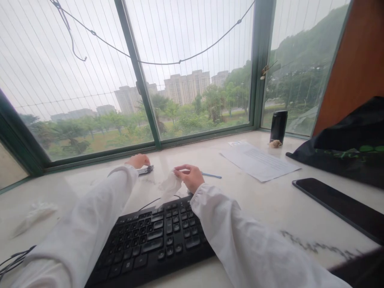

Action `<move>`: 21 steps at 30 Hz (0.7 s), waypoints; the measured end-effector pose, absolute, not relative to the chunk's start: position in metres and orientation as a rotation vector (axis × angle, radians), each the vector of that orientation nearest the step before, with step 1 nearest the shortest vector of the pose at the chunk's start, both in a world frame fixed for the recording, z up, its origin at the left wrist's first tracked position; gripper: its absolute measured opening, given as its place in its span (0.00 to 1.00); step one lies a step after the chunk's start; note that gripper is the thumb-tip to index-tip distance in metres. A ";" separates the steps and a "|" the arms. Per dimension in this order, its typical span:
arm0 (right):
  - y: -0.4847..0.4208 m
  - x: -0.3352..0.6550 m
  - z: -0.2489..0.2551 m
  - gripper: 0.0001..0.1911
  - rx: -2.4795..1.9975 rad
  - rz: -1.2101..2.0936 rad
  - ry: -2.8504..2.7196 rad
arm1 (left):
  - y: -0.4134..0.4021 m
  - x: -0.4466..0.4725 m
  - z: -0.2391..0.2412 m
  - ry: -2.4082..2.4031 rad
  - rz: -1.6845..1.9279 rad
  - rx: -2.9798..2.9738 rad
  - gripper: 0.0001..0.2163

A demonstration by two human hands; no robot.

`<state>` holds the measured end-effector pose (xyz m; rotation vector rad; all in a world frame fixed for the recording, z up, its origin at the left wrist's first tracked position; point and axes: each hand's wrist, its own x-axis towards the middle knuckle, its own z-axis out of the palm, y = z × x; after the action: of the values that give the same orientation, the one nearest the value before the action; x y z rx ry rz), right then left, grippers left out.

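My right hand point(191, 176) is closed on a crumpled white tissue point(169, 186) just beyond the top edge of a black keyboard point(153, 240). A blue pen point(211, 175) lies on the counter right beside that hand. My left hand point(138, 161) reaches further out, fingers curled down onto a small dark object point(145, 170) near the window; what that object is I cannot make out. Both arms wear white sleeves and cross over the keyboard.
A pale stone counter point(270, 200) runs under a barred window. On it lie a printed sheet point(259, 162), a black cup point(279, 126), a small crumpled scrap point(275, 143), a black tablet point(339, 206), a black bag point(348, 148), another crumpled tissue point(34, 214) and cables point(12, 262).
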<state>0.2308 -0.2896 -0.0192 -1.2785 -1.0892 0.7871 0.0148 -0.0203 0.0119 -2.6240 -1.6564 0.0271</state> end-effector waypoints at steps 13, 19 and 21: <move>-0.291 0.232 -0.020 0.10 -1.286 0.779 -1.121 | -0.020 0.011 0.011 -1.680 0.062 -2.728 0.10; -0.292 0.231 -0.020 0.10 -1.277 0.782 -1.118 | -0.021 0.012 0.009 -1.655 0.051 -2.747 0.09; -0.292 0.231 -0.020 0.10 -1.280 0.777 -1.117 | -0.022 0.013 0.011 -1.665 0.025 -2.724 0.09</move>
<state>0.2311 -0.2915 -0.0201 -1.2797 -1.1172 0.7766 0.0131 -0.0216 0.0108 -2.7245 -1.6652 0.0247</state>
